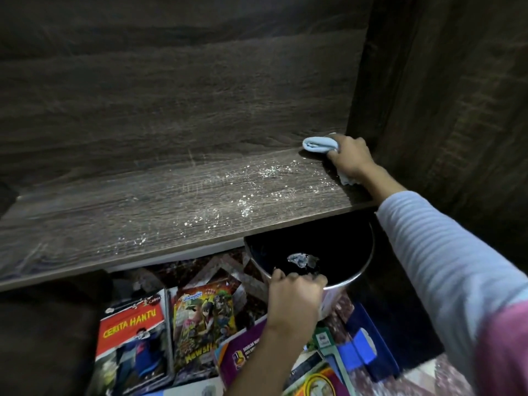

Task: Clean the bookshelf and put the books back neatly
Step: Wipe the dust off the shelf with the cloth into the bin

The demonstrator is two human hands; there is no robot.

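Note:
A dark wooden shelf board (pixel 120 221) runs across the view, dusted with white crumbs toward its right half. My right hand (pixel 347 157) grips a light blue cloth (pixel 318 144) at the shelf's far right corner, against the side panel. Below the shelf's front edge, my left hand (pixel 294 302) holds the near rim of a round metal bin (pixel 360 274) with a dark inside and a bit of grey debris in it. Books lie on the floor below, among them a red one titled "Cerita Hantu" (pixel 130 335) and a comic (pixel 204 324).
The shelf's back wall (pixel 171 95) and right side panel (pixel 445 110) close in the space. More books, a purple one (pixel 245 347) and a blue one (pixel 368 338), lie scattered on a patterned floor under the bin.

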